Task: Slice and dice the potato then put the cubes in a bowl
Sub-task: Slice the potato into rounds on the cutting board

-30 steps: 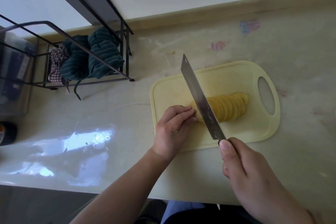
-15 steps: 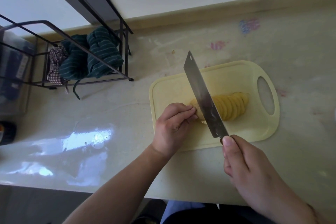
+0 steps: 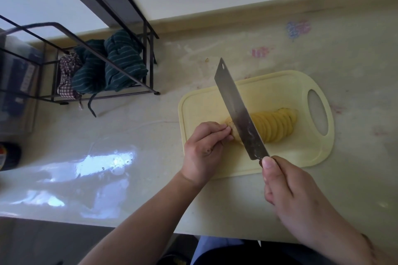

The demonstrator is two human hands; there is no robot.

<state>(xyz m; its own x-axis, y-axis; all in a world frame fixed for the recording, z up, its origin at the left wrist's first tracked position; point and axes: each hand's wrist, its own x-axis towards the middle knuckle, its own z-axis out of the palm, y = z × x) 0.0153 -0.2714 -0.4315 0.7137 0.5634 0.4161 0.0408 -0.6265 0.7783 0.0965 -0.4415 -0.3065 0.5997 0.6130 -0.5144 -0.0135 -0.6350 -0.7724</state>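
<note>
From the head camera, a pale yellow cutting board point(image 3: 269, 90) lies on a glossy light countertop point(image 3: 129, 146), its oval handle hole at the right end. On it rests the potato point(image 3: 273, 127), most of it already cut into thin slices that lean in a row toward the right. The left hand point(image 3: 204, 148) sits at the board's left edge, fingers curled and pressed together, fingertips point(image 3: 226, 130) holding the uncut left end. The right hand point(image 3: 288, 191) grips the handle of a cleaver point(image 3: 237, 107), thumb laid along the top; the handle itself is hidden inside the fist. The broad blade crosses the potato between the fingertips and the slices, covering the cut. Well to the left, a black wire rack point(image 3: 148, 84) holds bundled green striped cloths point(image 3: 120, 62) and a checked cloth point(image 3: 66, 79). A dark container point(image 3: 8, 155) sits at the far left edge.
</note>
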